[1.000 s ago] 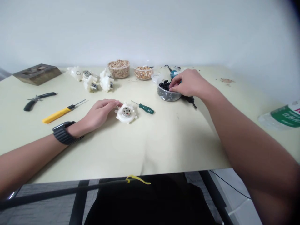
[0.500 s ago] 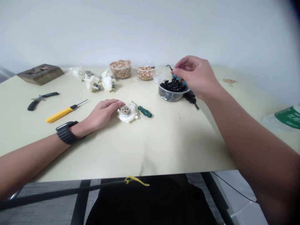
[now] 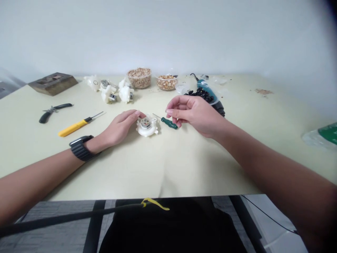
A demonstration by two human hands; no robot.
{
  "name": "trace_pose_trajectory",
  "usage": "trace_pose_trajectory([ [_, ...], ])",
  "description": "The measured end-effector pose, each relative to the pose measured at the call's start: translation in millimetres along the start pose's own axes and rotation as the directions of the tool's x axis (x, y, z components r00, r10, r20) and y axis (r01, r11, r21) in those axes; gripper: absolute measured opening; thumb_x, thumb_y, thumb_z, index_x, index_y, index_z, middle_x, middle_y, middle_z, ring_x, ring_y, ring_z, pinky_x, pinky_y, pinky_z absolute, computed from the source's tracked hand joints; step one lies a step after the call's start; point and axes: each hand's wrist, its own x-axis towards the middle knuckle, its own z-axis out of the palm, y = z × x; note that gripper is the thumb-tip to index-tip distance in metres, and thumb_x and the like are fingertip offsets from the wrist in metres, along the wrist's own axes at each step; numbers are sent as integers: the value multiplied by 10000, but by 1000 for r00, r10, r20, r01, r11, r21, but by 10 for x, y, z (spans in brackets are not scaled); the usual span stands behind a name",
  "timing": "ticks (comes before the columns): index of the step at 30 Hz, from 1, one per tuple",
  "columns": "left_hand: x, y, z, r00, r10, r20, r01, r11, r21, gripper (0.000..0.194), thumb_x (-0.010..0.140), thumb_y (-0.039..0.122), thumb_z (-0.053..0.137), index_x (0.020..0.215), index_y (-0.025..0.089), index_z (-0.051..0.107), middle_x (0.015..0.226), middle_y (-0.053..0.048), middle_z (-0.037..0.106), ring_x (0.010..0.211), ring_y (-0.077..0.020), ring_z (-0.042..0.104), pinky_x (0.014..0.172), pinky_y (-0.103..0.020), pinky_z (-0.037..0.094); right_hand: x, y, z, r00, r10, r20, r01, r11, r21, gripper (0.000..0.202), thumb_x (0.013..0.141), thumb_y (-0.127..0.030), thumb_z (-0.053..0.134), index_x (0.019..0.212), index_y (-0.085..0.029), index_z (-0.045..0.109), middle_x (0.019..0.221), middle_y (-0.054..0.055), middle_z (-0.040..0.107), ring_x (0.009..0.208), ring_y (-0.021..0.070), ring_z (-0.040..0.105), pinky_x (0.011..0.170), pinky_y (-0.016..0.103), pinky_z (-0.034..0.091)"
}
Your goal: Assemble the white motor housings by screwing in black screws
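Note:
A white plastic housing with a round metal motor lies on the table in front of me. My left hand rests at its left side, fingers curled against its edge, fingertips partly hidden behind it. Just right of the housing is a small screwdriver with a green handle. My right hand hovers over that handle's end, thumb and fingers pinched together; whatever is between them is too small to make out. Behind the right hand, and partly covered by it, a clear tub holds black pieces.
Several similar white housings sit at the back left, near two tubs of brownish pieces. A wooden block, black-handled pliers and a yellow screwdriver lie left. A teal power tool lies behind the black pieces.
My right hand has come from above the tub of black pieces down and left to the green screwdriver. My left hand stays at the housing. The view has shifted slightly.

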Motion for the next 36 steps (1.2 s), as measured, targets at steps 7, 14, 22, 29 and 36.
trace_pose_trajectory([
  [7,-17,7,-9,998,-28,-65,27,1000,-16,507,1053,621,402,1138,230,713,1299,-79,720,1258,-271,612,1169,-372,423,146,-83,-445,853,-324,-409,99,870,-483,6,948,-296,679,944,-292,676,1045,44,781,960,245,728,809,411,583],
  [14,-10,-30,-4,995,-26,-97,23,999,-30,488,1054,608,401,1112,244,720,1257,-60,733,1225,-258,629,1151,-347,424,314,68,-1066,851,-418,-317,-19,579,-815,122,862,-141,673,841,-256,710,1032,62,801,1092,313,701,1030,506,498],
  [22,-3,-8,-3,994,-38,-99,37,999,-13,510,1050,605,386,1106,223,719,1265,-75,735,1260,-278,609,1163,-376,418,662,-19,-961,915,-297,-271,-96,493,-865,146,810,-115,699,812,-247,761,972,53,790,1016,298,705,959,484,522],
  [29,3,20,14,995,-34,-93,32,999,-22,489,1045,585,404,1049,235,746,1214,-64,762,1208,-265,649,1136,-362,452,847,21,-865,971,-150,-186,-143,259,-955,197,733,-50,678,746,-237,738,910,92,738,968,342,685,842,470,513],
  [36,2,73,7,996,-34,-77,34,999,5,502,1035,592,417,1031,227,761,1219,-61,772,1217,-273,654,1133,-364,464,849,128,-936,988,-106,-116,-83,273,-958,177,745,-91,689,688,-234,601,887,119,693,961,350,648,853,471,478],
])
